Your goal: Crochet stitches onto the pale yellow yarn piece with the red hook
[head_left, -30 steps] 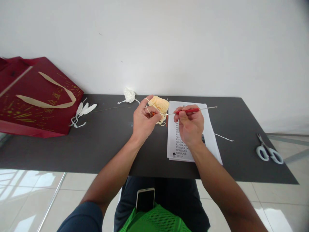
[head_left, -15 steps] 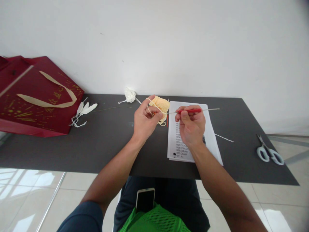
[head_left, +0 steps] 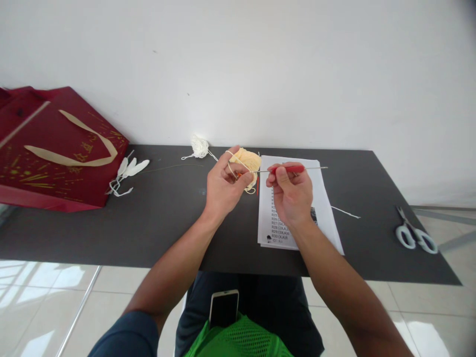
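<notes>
My right hand [head_left: 292,191] is closed around the red grip of a crochet hook [head_left: 290,169], its thin metal shaft pointing left to my other hand. Cream yarn [head_left: 240,161] loops over the raised index finger of my left hand [head_left: 226,183]. The thumb and fingers of that hand pinch the yarn where the hook's tip meets it; the tip itself is too small to make out. Behind my left hand rests a pale yellow yarn ball [head_left: 248,157], partly covered by the fingers. Under my right hand lie printed sheets [head_left: 286,238] with rows of text.
Scissors [head_left: 414,230] lie at the right of the dark table [head_left: 156,223]. A red gift bag [head_left: 70,148] stands at the left, beside white crocheted pieces [head_left: 132,168]. White yarn [head_left: 200,146] sits near the wall. A phone [head_left: 223,308] rests at my lap.
My right hand has moved slightly left with the crochet hook, bringing its grip nearer to my left hand. The left hand stays almost still with the yarn.
</notes>
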{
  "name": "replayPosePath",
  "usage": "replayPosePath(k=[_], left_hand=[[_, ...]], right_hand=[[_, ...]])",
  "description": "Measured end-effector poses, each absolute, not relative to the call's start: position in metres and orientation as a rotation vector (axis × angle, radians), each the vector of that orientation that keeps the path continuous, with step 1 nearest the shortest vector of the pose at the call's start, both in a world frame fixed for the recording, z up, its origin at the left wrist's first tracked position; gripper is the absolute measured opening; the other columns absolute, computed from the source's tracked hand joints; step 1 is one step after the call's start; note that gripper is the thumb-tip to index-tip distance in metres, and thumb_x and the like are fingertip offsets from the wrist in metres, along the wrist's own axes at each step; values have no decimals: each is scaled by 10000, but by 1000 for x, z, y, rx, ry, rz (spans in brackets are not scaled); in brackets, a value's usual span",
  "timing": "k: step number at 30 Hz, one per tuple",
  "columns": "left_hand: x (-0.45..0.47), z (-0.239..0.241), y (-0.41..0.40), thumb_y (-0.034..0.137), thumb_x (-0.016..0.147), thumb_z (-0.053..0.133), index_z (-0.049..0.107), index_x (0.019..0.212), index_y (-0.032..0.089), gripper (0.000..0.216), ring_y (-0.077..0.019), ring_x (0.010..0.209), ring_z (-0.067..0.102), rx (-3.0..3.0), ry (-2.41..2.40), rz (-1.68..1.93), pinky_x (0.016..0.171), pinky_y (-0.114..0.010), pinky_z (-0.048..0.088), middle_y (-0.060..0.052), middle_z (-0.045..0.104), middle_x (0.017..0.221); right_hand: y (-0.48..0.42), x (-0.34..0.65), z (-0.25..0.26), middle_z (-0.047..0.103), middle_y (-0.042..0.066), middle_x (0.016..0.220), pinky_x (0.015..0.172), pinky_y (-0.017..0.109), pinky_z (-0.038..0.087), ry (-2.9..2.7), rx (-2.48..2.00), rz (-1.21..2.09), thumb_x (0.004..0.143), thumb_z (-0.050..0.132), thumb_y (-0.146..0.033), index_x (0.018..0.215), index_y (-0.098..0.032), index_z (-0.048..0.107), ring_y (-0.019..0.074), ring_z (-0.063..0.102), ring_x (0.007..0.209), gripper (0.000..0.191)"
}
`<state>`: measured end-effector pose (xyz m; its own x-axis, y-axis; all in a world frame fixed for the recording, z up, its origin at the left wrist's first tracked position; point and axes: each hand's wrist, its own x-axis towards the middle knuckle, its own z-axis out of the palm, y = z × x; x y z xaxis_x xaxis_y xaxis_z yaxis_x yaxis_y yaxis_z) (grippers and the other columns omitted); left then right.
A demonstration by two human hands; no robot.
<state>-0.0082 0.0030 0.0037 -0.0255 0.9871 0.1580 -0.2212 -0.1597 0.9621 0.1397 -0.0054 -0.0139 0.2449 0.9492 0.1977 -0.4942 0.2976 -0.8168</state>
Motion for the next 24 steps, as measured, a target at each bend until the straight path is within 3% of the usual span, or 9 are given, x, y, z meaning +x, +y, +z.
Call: replayPosePath(k=[10, 15, 19, 24], left_hand=[[-1, 3, 1, 143, 714, 815, 583, 1386, 228, 716, -137, 789, 665, 1093, 978, 1496, 775, -262, 534, 21, 697, 798], [2, 5, -3, 112, 697, 804, 448, 1513, 226, 897, -134, 768, 685, 1017, 980, 1492, 825, -279, 551, 22, 729, 802], [2, 7, -4, 95, 688, 802, 356, 1580, 252, 1009, -139, 709, 681, 1005, 1000, 1475, 751, -271, 547, 25, 737, 779], [-2, 4, -2, 120, 730, 799, 317, 1602, 232, 1002, -146, 743, 692, 1088, 960, 1465, 778, -279, 552, 16, 737, 782]], right_hand=[[-5, 131, -25, 795, -26, 902, 746, 197, 682, -695, -770, 1249, 862, 797, -354, 902, -225, 685, 82, 765, 737, 176], [-10, 124, -22, 804, -14, 872, 702, 204, 680, -705, -765, 1280, 853, 805, -351, 877, -211, 713, 94, 766, 707, 170], [-13, 121, -19, 794, -14, 836, 647, 252, 660, -745, -772, 1197, 840, 814, -348, 870, -220, 698, 114, 741, 679, 176], [-14, 120, -19, 778, -20, 835, 596, 241, 589, -723, -792, 1161, 815, 834, -330, 869, -218, 682, 101, 691, 653, 197]])
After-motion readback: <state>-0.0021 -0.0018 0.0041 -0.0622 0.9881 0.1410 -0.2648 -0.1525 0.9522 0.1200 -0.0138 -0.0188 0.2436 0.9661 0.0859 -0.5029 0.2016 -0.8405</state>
